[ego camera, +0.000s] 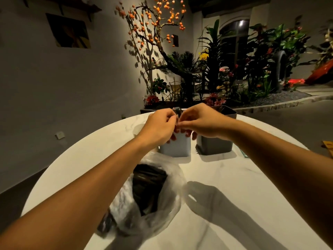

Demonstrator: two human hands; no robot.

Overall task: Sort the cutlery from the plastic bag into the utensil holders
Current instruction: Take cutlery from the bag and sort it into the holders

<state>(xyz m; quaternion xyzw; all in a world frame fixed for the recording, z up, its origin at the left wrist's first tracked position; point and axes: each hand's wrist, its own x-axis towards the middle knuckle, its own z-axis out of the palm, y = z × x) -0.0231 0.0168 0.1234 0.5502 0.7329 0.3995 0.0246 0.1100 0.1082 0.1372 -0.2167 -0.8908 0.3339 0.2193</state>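
Cutlery (177,111) pinched by both hands, above pale holder (175,147)

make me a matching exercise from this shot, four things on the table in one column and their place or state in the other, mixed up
Things:
1. plastic bag
2. pale blue utensil holder
3. dark grey utensil holder
4. left hand

Places or states:
A. stands under the right hand, to the right of its pale neighbour
B. lies crumpled nearest the camera, dark contents showing through
C. fingers curled, meeting the other hand above the holders
D. stands under both hands, beyond the bag

Pairs: 1-B, 2-D, 3-A, 4-C

What the fingers pinch is too small to tell.
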